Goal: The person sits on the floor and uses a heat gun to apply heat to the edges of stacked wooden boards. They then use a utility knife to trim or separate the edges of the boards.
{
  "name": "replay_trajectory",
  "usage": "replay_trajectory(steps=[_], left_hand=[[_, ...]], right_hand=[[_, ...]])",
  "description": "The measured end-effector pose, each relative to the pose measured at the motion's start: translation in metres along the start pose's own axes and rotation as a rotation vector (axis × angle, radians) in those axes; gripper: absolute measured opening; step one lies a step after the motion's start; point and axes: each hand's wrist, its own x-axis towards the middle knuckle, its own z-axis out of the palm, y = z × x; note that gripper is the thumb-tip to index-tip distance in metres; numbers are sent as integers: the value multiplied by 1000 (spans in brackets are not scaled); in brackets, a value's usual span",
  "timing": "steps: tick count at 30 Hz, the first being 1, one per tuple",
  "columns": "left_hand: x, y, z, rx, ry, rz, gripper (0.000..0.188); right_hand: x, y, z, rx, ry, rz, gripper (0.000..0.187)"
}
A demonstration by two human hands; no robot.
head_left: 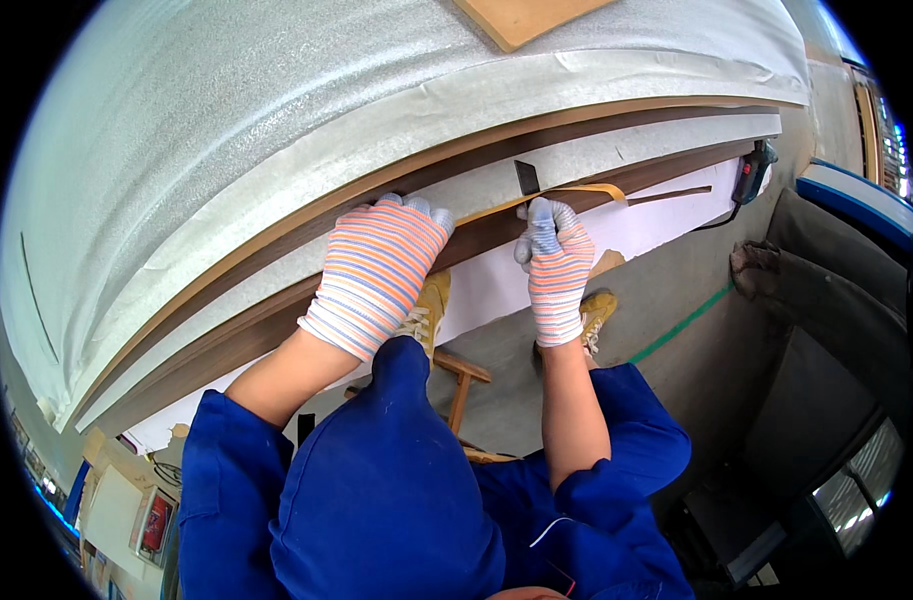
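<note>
Both my hands wear striped orange, pink and grey gloves. My left hand (381, 265) presses flat against the dark brown edge of a stacked wooden panel (276, 300). My right hand (556, 265) is closed around a small dark-bladed scraper (527, 178) held against the same edge. A thin tan strip of edge banding (576, 192) curls away from the panel beside the blade and runs off to the right.
White foam sheets (276, 120) cover the stacked panels, with a light wooden board (521, 18) on top. A black power tool with a cord (751, 175) lies at the panel's right end. Below are my yellow shoes (428, 305), a wooden stool (463, 385) and green floor tape (681, 325).
</note>
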Motion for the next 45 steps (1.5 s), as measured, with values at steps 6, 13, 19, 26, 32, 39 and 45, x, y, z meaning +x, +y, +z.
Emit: replay_trajectory(steps=[6, 13, 19, 26, 32, 39, 45], left_hand=[[1, -6, -2, -71, -107, 50, 20], [0, -11, -1, -94, -165, 75, 22], [-2, -12, 1, -129, -147, 73, 22], [0, -10, 1, -113, -109, 122, 23], [-4, -9, -4, -131, -77, 103, 23], [-7, -10, -3, -169, -66, 23, 20], [-33, -16, -10, -197, -60, -272, 30]], right_hand=[[-5, -5, 2, -1, -28, 45, 26], [-14, 0, 6, -32, -54, 55, 25], [-24, -2, 13, -81, -58, 52, 23], [-31, 2, 16, -148, -115, 111, 24], [-37, 3, 25, -142, -154, 69, 25], [-36, 2, 23, -136, -186, 77, 28], [-13, 8, 3, 49, -26, 90, 29]])
